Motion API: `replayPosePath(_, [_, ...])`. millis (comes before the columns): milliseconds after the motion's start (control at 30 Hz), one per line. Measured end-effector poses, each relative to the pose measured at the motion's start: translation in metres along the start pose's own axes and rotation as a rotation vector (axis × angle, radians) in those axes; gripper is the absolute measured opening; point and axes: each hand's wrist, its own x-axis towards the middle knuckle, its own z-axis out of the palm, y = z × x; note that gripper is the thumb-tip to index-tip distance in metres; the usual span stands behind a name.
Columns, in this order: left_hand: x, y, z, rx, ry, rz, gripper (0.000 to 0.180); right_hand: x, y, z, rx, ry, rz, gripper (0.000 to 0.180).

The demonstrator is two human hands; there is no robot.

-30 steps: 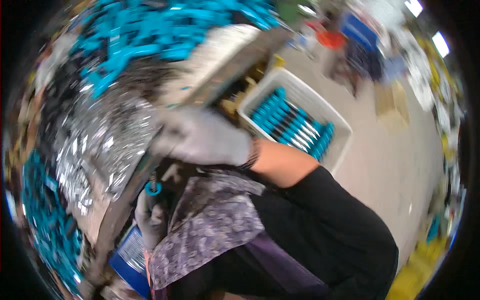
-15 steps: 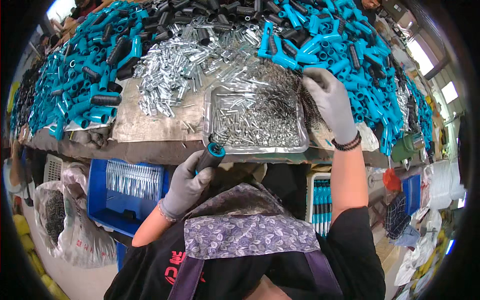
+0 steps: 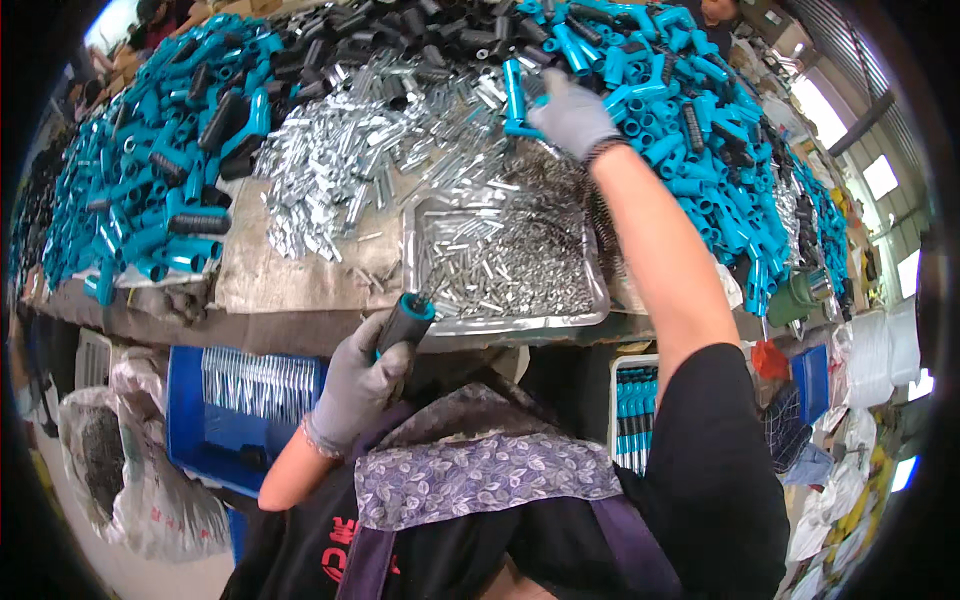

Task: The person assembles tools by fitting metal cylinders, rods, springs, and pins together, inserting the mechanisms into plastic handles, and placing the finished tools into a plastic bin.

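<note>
My left hand [image 3: 358, 385], in a grey glove, is closed around a black-sleeved handle [image 3: 404, 325] with a teal rim. It is tilted up in front of the table edge, and small dark metal bits show at its open end. Beyond the tray, my gloved right hand [image 3: 575, 118] reaches to the near edge of the teal parts. Its thumb and forefinger close about a teal angled handle shell [image 3: 515, 95]; the hand covers part of it. Below the right wrist, a metal tray [image 3: 597, 312] holds small pins and dark springs [image 3: 560, 170].
Silver metal pieces [image 3: 310, 180] lie heaped on cloth left of the tray. Teal shells pile up on both sides [image 3: 150, 200], with black sleeves [image 3: 350, 40] behind. Under the table are a blue bin [image 3: 235, 440] of metal rods and a white crate [image 3: 614, 400] of teal-and-black handles.
My right hand has moved away from the springs, forward and left to the teal shells. My left hand still holds the black-sleeved handle at about the same place. The whole view has shifted slightly.
</note>
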Motion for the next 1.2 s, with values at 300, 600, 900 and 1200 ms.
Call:
replayPosePath(300, [-0.007, 0.009, 0.022, 0.082, -0.105, 0.010, 0.043, -0.191, -0.074, -0.104, 1.541, -0.231, -0.109, 0.048])
replayPosePath(600, [-0.034, 0.011, 0.045, 0.224, -0.248, 0.029, 0.055, -0.256, -0.054, -0.109, 1.417, -0.350, -0.180, 0.053])
replayPosePath(900, [-0.035, 0.020, 0.034, -0.051, -0.744, -0.402, 0.059, -0.269, -0.019, -0.158, 0.629, -0.082, -0.864, 0.053])
replayPosePath(1200, [-0.032, 0.026, 0.070, 0.669, -0.328, 0.457, 0.032, -0.309, -0.011, -0.132, 0.385, 0.001, -0.458, 0.074])
